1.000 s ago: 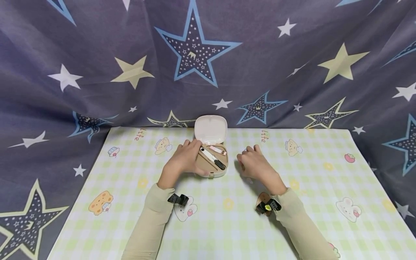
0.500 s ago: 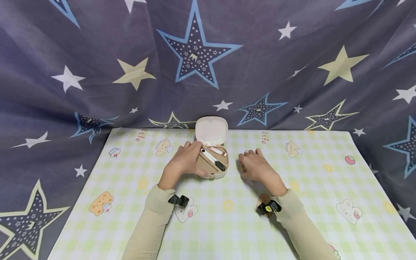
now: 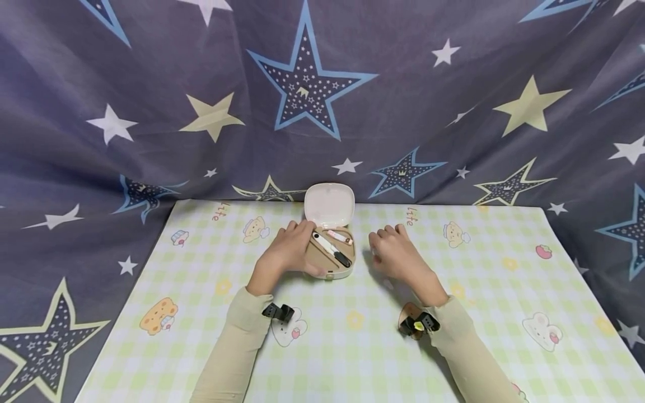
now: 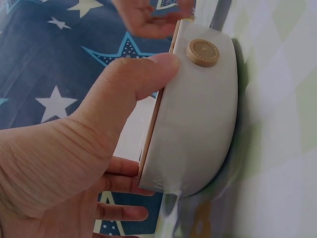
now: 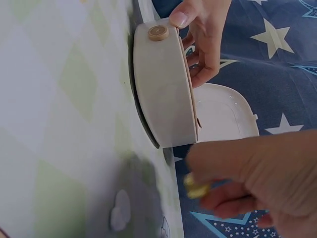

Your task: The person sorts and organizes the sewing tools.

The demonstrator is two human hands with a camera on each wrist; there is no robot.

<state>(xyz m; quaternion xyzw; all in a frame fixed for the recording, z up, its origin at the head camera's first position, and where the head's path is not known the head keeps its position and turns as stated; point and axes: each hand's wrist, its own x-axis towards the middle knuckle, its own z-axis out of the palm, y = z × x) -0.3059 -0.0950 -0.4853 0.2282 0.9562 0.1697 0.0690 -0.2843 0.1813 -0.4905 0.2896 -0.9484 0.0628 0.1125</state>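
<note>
A small cream case lies open on the checked mat, its lid standing up behind it. A tan insert holds a black-and-white tool and a small pink tool. My left hand grips the case's left side, thumb on the front rim near the round tan button and fingers on the far side. My right hand rests on the mat just right of the case, apart from it. Its curled fingers pinch a small golden thing, which is blurred.
The mat with cartoon prints covers the table. A star-patterned dark cloth hangs behind and drapes past the left edge and the right edge. Both wrists wear black camera mounts.
My right hand's fingers have shifted slightly beside the case. The left hand keeps its hold and the case has not moved.
</note>
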